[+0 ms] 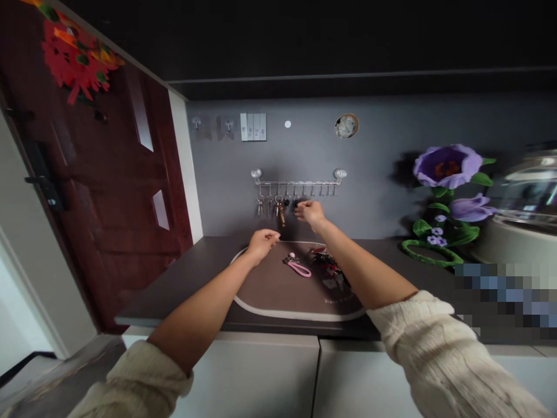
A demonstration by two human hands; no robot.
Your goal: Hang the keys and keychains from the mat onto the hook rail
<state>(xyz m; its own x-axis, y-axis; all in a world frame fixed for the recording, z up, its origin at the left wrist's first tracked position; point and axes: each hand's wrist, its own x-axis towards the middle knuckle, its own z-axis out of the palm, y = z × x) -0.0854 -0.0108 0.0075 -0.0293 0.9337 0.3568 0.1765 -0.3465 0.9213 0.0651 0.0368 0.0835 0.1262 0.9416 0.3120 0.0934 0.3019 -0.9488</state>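
A clear hook rail [300, 183] is fixed to the grey wall, with several keys [260, 206] hanging from its left hooks. One bunch carries a brown tag [282, 216]. My right hand [311, 213] is up at the rail, fingers pinched at a small dark item just under a middle hook; the fingers partly hide it. Lower and to the left, my left hand [262, 244] hovers above the mat, its fingers closed together with nothing visible in them. On the brown mat [270, 290] lie a pink strap keyring [299, 268] and a dark pile of keys [328, 264], partly behind my right forearm.
Purple fabric flowers [448, 168] and a pale appliance with a clear top [517, 232] stand at the right. A dark cabinet [348, 40] overhangs the counter. At the left is a dark red door [130, 232]. White switches [253, 127] sit above the rail.
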